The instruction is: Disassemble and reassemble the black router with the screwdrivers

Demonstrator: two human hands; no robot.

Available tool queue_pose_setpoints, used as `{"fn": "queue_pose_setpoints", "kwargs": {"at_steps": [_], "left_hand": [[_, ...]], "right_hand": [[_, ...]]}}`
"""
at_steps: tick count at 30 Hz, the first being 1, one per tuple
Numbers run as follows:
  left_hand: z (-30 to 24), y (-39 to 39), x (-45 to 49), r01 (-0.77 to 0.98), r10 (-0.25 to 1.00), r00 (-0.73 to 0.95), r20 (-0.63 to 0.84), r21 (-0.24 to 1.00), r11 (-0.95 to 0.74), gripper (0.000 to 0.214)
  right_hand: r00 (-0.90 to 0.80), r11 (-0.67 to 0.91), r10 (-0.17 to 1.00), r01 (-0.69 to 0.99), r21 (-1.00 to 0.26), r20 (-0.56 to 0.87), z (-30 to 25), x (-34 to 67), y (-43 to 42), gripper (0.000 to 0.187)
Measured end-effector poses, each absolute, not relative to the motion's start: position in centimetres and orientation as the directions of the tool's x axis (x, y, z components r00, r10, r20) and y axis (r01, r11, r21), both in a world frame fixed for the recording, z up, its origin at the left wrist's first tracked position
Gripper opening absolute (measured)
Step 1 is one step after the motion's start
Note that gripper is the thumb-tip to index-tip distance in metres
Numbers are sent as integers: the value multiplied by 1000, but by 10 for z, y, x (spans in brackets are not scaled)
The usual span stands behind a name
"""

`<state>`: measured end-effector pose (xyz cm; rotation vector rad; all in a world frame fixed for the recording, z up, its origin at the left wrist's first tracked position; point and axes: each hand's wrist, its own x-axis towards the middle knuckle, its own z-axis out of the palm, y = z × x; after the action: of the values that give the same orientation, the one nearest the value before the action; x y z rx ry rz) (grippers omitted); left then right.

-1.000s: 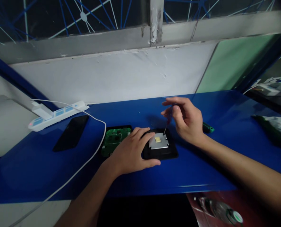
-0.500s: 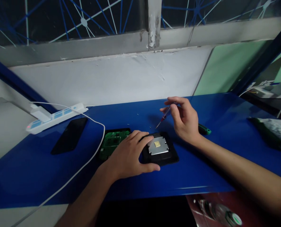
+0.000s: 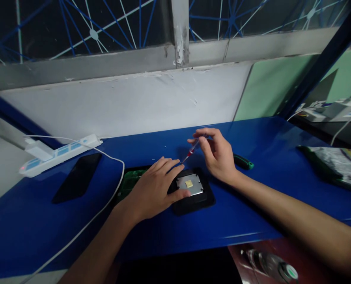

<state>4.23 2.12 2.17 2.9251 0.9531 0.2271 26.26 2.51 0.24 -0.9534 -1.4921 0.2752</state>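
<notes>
Screw work on a black casing [image 3: 205,199] lying on a blue bench [image 3: 261,213]: the right hand [image 3: 218,157], wrist raised, pinches a screwdriver [image 3: 190,152] between thumb and fingers, tip just beyond the metal plate [image 3: 190,185]. The left hand [image 3: 153,190] lies open, fingers spread, pinning the casing; seating the tip likely calls for fine aim

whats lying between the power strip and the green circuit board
A black phone and a white cable lie between them, seen in the head view.
</notes>
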Motion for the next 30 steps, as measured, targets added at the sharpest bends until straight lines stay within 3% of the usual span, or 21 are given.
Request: {"fn": "queue_pose_setpoints", "kwargs": {"at_steps": [16, 23, 30], "left_hand": [[13, 32, 40, 600, 618, 773, 144, 151, -786, 71], [19, 29, 29, 634, 665, 727, 171, 203, -746, 69], [24, 11, 28, 645, 668, 745, 5, 250, -722, 97]], "right_hand": [[178, 664, 639, 365, -653, 748, 5, 266, 26, 23], [105, 658, 667, 380, -650, 737, 8, 263, 17, 18], [0, 712, 608, 443, -545, 794, 9, 261, 11, 16]]}}
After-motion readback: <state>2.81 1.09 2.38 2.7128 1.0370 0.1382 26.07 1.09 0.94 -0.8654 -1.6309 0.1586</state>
